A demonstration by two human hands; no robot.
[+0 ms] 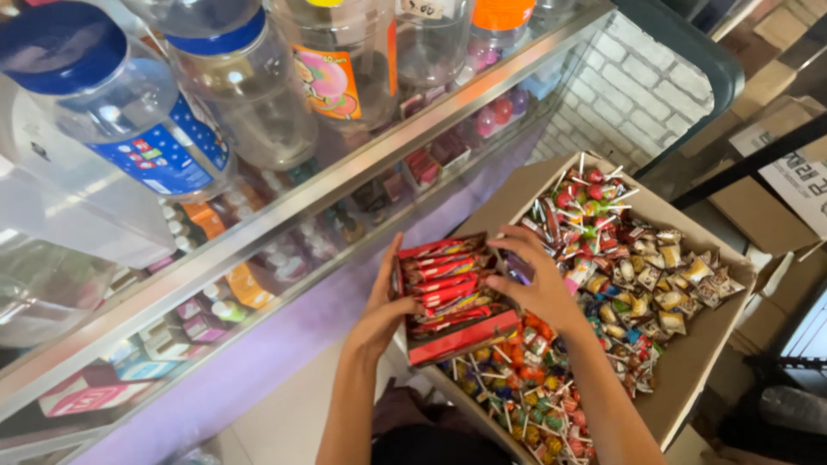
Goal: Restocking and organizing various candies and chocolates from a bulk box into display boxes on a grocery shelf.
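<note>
The glass display counter [284, 215] is filling the upper left of the frame, with blue-capped plastic jars [112, 112] standing on top and small packets showing through the glass. Right of centre, the open cardboard box [698, 362] is sitting heaped with lollipops [586, 202] and wrapped candies [663, 284]. A white brick wall [629, 95] and more cartons are showing at the upper right.

At the middle of the frame I am holding a red tray of red-wrapped candy bars [448, 297] over the near corner of that box. My left hand [383, 310] is cupping the tray's left edge, fingers wrapped around it, so that grip is pressed onto the tray. My right hand [534, 284] is resting on the tray's right side, fingers spread and curled over the bars. To handle it well, I judge I should be keeping the tray level and both sides supported, since the bars are lying loose and could slide out.
</note>
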